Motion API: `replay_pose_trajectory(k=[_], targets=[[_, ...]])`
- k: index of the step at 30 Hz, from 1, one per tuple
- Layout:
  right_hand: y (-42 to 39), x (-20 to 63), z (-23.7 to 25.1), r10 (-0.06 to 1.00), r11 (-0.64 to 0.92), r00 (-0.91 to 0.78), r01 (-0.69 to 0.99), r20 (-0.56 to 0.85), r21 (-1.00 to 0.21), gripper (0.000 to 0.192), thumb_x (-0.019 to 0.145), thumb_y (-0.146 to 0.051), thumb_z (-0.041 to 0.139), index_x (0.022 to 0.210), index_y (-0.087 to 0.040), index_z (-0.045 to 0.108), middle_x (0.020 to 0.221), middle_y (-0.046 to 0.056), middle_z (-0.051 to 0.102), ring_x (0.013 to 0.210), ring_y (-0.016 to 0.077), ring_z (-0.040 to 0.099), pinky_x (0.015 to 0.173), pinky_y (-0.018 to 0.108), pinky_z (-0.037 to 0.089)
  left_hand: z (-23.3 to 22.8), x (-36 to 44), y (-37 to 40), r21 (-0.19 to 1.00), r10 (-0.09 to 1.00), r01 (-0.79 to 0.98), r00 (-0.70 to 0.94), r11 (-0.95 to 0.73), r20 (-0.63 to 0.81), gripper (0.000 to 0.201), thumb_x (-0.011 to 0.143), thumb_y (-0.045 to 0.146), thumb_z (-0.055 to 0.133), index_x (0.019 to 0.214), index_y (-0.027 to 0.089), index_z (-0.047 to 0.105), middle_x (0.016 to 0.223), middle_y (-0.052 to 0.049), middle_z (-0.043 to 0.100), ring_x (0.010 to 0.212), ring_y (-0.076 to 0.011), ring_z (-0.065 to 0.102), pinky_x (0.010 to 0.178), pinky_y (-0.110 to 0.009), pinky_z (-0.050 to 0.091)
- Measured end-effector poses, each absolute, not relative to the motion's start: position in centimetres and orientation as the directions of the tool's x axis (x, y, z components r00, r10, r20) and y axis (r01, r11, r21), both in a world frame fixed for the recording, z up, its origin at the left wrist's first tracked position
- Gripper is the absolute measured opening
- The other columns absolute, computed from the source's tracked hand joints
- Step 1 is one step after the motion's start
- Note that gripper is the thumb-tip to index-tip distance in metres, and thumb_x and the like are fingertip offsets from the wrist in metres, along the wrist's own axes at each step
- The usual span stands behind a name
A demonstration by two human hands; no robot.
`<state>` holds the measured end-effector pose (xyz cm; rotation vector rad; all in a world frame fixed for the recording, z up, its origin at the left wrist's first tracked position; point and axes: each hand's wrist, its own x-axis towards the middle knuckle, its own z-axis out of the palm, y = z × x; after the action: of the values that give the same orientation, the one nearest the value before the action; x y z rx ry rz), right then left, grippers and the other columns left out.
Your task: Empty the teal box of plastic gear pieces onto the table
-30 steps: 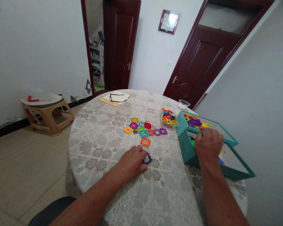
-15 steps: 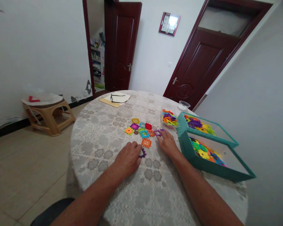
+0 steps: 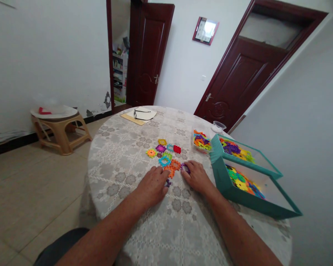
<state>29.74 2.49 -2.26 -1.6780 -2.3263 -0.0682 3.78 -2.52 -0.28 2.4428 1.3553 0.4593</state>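
Observation:
My left hand (image 3: 153, 186) rests on the table with its fingers curled. A dark purple toothed piece (image 3: 168, 183) shows partly at its thumb, and its index fingertip touches an orange square toothed piece (image 3: 170, 171). My right hand (image 3: 195, 174) has its thumb and fingers around a purple toothed ring (image 3: 185, 169), flat on the cloth beside another orange piece (image 3: 175, 164). A blue ring piece (image 3: 164, 161) adjoins the orange ones. Just beyond lie a red piece (image 3: 177, 149), a magenta one (image 3: 161, 148), a yellow one (image 3: 162, 142) and an orange-yellow flower piece (image 3: 151, 153).
At right stands a teal box (image 3: 220, 181) with its lid, both holding colourful pieces. A clear tub (image 3: 202, 141) of pieces and a small clear bowl (image 3: 219, 126) are beyond. Black glasses (image 3: 143, 115) lie on papers at the far edge. A plastic stool (image 3: 62, 133) stands left.
My right hand has drawn the purple ring toward me. The blue and orange pieces have shifted nearer, away from the red one. My left index finger now reaches the lower orange piece.

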Motion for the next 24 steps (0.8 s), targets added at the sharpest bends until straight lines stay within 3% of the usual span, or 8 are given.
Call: replay_pose_trajectory(k=[4, 8, 12, 14, 19, 24], targets=[[0.5, 30.0, -1.4, 0.944, 0.303, -0.267, 0.933, 0.193, -0.193, 0.038, 0.094, -0.038, 0.064, 0.127, -0.018, 0.068, 0.124, 0.016, 0.068, 0.119, 0.03, 0.059, 0.107, 0.044, 0.043, -0.1, 3.5, -2.5, 0.455, 0.866, 0.755, 0.492, -0.473, 0.085, 0.045, 0.085, 0.025, 0.064, 0.13, 0.022, 0.059, 0.129, -0.012, 0.06, 0.121, -0.0289, 0.054, 0.107, -0.04, 0.043], [0.0, 31.1, 0.0, 0.936, 0.349, -0.347, 0.888, 0.063, -0.298, 0.046, 0.085, -0.026, 0.071, 0.131, -0.02, 0.068, 0.124, 0.012, 0.069, 0.117, 0.0283, 0.062, 0.106, 0.041, 0.045, 0.0, 3.4, -2.5, 0.469, 0.883, 0.769, 0.466, -0.435, 0.053, 0.05, 0.086, 0.028, 0.065, 0.135, 0.02, 0.057, 0.131, -0.013, 0.059, 0.123, -0.0306, 0.054, 0.107, -0.042, 0.043], [-0.3, 32.4, 1.1, 0.929, 0.352, -0.37, 0.877, 0.007, -0.327, 0.048, 0.082, -0.026, 0.072, 0.13, -0.021, 0.069, 0.122, 0.012, 0.071, 0.113, 0.0279, 0.065, 0.103, 0.041, 0.048, 0.4, 3.1, -2.8, 0.455, 0.892, 0.79, 0.451, -0.412, 0.023, 0.047, 0.088, 0.033, 0.065, 0.133, 0.02, 0.058, 0.129, -0.014, 0.06, 0.12, -0.0316, 0.056, 0.104, -0.044, 0.045], [-0.3, 32.5, 1.3, 0.938, 0.343, -0.338, 0.874, 0.075, -0.345, 0.042, 0.085, -0.027, 0.07, 0.127, -0.02, 0.07, 0.121, 0.012, 0.072, 0.113, 0.028, 0.065, 0.103, 0.042, 0.048, 0.8, 2.9, -3.0, 0.456, 0.894, 0.792, 0.448, -0.405, 0.015, 0.046, 0.089, 0.036, 0.066, 0.131, 0.02, 0.059, 0.126, -0.014, 0.06, 0.117, -0.0314, 0.057, 0.102, -0.044, 0.046], [0.6, 29.8, 0.0, 0.909, 0.329, -0.138, 0.817, 0.394, -0.473, 0.029, 0.095, -0.039, 0.063, 0.117, -0.02, 0.067, 0.113, 0.01, 0.07, 0.105, 0.0249, 0.065, 0.098, 0.04, 0.05, 1.4, 2.2, -3.1, 0.476, 0.881, 0.776, 0.473, -0.414, -0.004, 0.047, 0.084, 0.031, 0.07, 0.129, 0.022, 0.059, 0.124, -0.011, 0.061, 0.116, -0.0284, 0.057, 0.103, -0.04, 0.045], [0.6, 27.1, -1.7, 0.897, 0.402, -0.306, 0.863, 0.317, -0.304, 0.033, 0.092, -0.035, 0.068, 0.12, -0.018, 0.066, 0.118, 0.013, 0.068, 0.114, 0.028, 0.058, 0.104, 0.043, 0.044, 1.0, 1.9, -2.9, 0.475, 0.863, 0.762, 0.506, -0.44, -0.012, 0.042, 0.083, 0.029, 0.071, 0.124, 0.024, 0.063, 0.123, -0.009, 0.061, 0.116, -0.0271, 0.058, 0.103, -0.037, 0.046]])
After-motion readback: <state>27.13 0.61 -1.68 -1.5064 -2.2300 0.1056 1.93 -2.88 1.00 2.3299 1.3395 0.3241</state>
